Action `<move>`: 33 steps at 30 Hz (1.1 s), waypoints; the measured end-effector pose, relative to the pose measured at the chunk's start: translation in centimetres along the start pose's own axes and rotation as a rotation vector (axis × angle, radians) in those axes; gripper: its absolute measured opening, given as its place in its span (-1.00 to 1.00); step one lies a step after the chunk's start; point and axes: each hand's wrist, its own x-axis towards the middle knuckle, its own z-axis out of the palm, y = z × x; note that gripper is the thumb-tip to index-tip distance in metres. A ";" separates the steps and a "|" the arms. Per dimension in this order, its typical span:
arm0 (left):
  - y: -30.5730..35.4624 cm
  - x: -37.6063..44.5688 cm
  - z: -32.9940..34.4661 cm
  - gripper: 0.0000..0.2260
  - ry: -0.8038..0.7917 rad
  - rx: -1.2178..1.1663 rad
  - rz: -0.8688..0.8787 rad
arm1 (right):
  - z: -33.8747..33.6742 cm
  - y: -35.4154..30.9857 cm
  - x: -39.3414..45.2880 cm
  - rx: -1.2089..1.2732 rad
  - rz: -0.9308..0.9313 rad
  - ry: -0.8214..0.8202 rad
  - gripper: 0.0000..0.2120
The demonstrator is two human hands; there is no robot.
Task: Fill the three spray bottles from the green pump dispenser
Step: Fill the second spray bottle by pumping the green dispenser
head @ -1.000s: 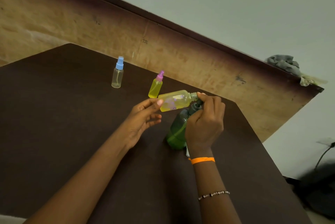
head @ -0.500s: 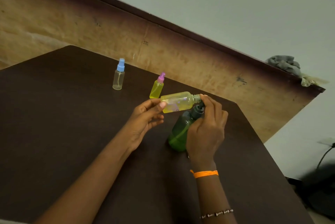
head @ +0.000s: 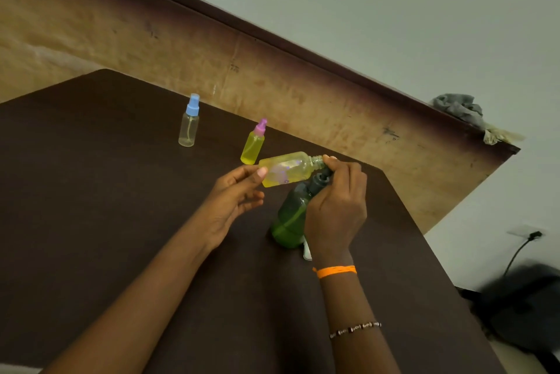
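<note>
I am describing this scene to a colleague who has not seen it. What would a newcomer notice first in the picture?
First, the uncapped spray bottle of yellow liquid, held sideways above the middle of the dark table by the left hand, its open neck at the pump head of the green pump dispenser, where the right hand grips. Behind stand a yellow bottle with a pink sprayer and a nearly empty clear bottle with a blue sprayer.

A dark brown table (head: 91,222) carries a clear blue-capped spray bottle (head: 188,122) upper left, a yellow pink-capped spray bottle (head: 253,145) and a green pump dispenser (head: 291,219) at centre.
</note>
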 end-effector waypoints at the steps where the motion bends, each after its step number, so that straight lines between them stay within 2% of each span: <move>1: 0.0 0.0 0.1 -0.71 0.000 -0.005 0.001 | -0.2 0.1 0.4 -0.026 -0.006 -0.003 -0.72; 5: 0.1 -0.1 0.2 -0.71 -0.008 -0.002 0.011 | -1.4 0.0 2.2 -0.056 -0.053 -0.062 -0.67; 7: 0.1 0.0 0.3 -0.71 -0.014 -0.011 0.008 | -1.7 -0.1 3.0 -0.040 -0.012 -0.072 -0.68; 9: 0.1 0.0 0.3 -0.70 -0.022 -0.016 0.008 | -1.6 -0.2 2.7 0.005 0.039 -0.047 -0.69; 14: -0.3 0.4 0.0 -0.70 0.002 -0.018 -0.004 | 0.0 0.2 -0.7 -0.029 0.018 0.016 -0.65; 21: 0.0 -0.1 0.4 -0.68 0.004 -0.020 -0.016 | -1.4 -0.2 2.2 -0.057 -0.011 -0.041 -0.67; 24: 0.1 -0.1 0.4 -0.67 0.008 -0.029 -0.022 | -1.4 -0.6 2.0 -0.026 0.039 -0.037 -0.63; 28: -0.1 0.1 0.2 -0.69 0.008 -0.024 -0.019 | -0.2 -0.7 -0.6 -0.151 0.026 -0.019 -0.63; 33: 0.0 -0.1 0.3 -0.72 0.019 -0.026 -0.029 | -0.8 -0.6 0.6 -0.204 -0.011 -0.048 -0.70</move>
